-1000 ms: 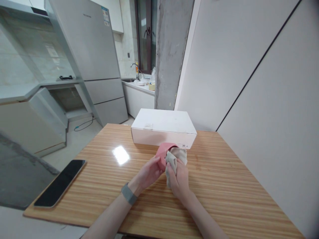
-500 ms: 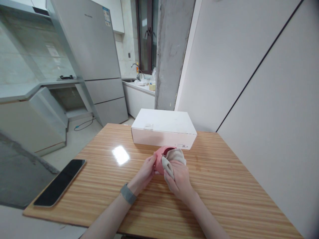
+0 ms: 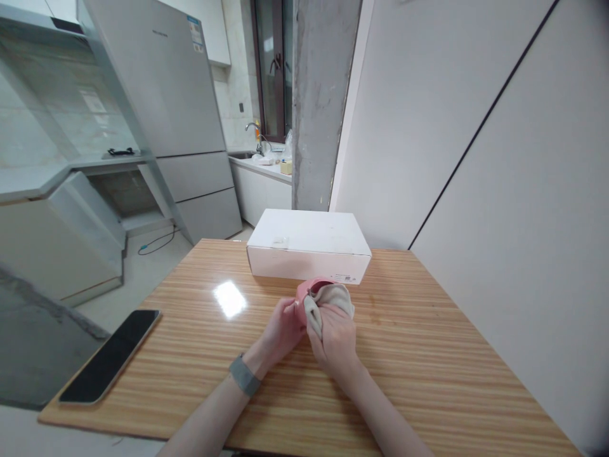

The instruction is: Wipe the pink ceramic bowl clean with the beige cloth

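Note:
A pink, hollow object, which looks like a cup or small container, is tilted above the table in front of the white box. My left hand is closed around its left side. A light beige cloth is bunched at its opening, partly inside it. My right hand is closed on the cloth, knuckles up, close against the pink object. The fingertips of my right hand are hidden by the cloth.
The wood-grain table bears a white box just beyond my hands and a black phone-like slab at its left edge. Behind stand a grey fridge, a sink counter and a concrete pillar.
The view has shifted slightly. My right hand and the cloth have moved a little against the pink object; both hands keep their holds.

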A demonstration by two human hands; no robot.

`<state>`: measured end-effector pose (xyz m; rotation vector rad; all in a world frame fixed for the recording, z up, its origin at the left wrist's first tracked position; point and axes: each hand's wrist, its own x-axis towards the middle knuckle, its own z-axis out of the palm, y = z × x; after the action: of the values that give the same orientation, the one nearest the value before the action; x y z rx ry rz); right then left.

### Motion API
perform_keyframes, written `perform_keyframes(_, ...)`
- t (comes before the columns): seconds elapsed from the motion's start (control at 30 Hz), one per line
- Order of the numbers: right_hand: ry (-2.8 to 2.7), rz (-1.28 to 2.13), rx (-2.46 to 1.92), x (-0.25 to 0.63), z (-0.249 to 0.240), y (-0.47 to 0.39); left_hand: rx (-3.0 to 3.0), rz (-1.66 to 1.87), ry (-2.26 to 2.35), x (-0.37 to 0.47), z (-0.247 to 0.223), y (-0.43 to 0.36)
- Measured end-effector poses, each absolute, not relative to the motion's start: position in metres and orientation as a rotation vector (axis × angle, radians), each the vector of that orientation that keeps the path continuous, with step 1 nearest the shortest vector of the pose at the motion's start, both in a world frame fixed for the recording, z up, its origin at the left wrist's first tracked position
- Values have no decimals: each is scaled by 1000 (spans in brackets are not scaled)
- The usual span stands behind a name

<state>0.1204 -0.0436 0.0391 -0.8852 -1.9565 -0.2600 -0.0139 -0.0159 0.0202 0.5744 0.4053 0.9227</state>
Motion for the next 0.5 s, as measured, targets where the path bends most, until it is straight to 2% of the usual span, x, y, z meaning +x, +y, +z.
perform_keyframes(0.5, -1673, 36, -1056, 115, 29, -47, 574, 950, 436, -5, 16, -22)
